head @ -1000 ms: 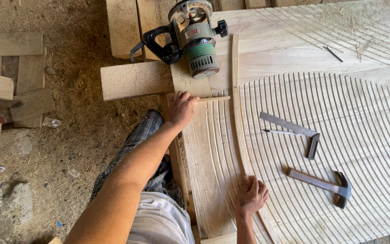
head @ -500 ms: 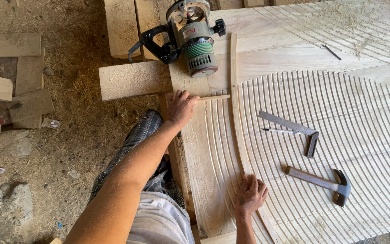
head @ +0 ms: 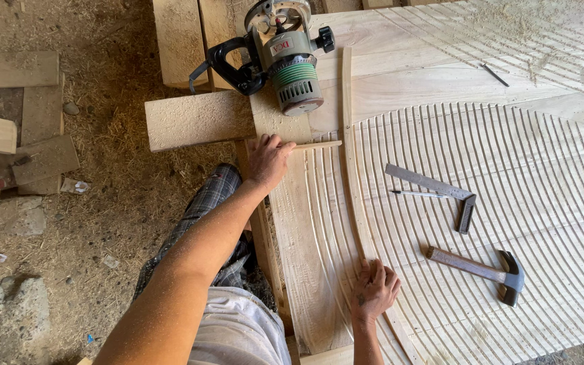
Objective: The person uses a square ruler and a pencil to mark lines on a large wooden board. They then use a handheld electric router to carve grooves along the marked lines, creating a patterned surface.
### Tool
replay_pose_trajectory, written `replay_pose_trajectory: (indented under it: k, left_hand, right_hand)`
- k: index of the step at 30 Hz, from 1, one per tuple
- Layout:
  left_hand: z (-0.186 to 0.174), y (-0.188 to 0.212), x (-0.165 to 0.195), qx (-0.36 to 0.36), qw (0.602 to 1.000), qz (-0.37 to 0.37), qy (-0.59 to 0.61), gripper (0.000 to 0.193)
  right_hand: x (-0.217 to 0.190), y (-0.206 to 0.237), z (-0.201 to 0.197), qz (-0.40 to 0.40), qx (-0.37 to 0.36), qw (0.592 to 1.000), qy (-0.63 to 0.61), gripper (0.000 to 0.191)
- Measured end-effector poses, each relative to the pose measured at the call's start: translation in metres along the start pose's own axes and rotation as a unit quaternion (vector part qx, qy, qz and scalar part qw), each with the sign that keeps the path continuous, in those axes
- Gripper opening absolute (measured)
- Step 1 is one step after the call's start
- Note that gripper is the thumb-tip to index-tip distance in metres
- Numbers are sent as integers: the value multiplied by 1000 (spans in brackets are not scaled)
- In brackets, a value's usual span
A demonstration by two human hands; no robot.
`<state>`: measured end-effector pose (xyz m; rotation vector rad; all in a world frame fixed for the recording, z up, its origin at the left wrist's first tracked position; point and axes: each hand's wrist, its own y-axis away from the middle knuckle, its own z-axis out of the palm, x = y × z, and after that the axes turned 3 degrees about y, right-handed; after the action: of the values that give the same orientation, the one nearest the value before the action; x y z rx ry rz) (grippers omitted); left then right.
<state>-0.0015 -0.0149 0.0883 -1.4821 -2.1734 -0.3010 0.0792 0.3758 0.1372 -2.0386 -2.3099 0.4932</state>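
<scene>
Left hand (head: 268, 161) pressing small stick (head: 315, 144), fingers flat; right hand (head: 375, 289) pinning curved strip (head: 351, 169), fingers spread; strip running lengthwise between hands.

both hands (head: 268, 161) (head: 374, 289) pressed flat, arms outstretched

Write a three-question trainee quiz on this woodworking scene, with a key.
1. True or false: the left hand rests on the grooved wooden panel.
2. Which tool lies nearest the right hand? A) hammer B) router C) try square
3. What does the right hand press down?

Key:
1. True.
2. A.
3. The thin curved wooden strip that runs along the panel.
</scene>
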Motion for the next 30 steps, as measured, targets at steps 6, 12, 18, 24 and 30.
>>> replay_pose_trajectory:
  k: [6,12,18,24,30]
  left_hand:
    - [0,-4,15,-2,1000,-18,-8,31]
    - [-5,-5,17,7,1000,-7,-24,32]
    - [-5,-5,17,13,1000,1,-13,30]
    - [-5,-5,18,2,1000,3,-22,31]
    - [-5,-7,18,-13,1000,3,-25,32]
  right_hand:
    - [2,-3,-1,10,-14,1000,6,39]
    - [3,-3,0,2,1,1000,-6,37]
    - [4,-2,1,3,-1,1000,-4,37]
    - [4,-2,0,5,1,1000,-3,38]
    - [6,-3,1,-4,8,1000,-1,39]
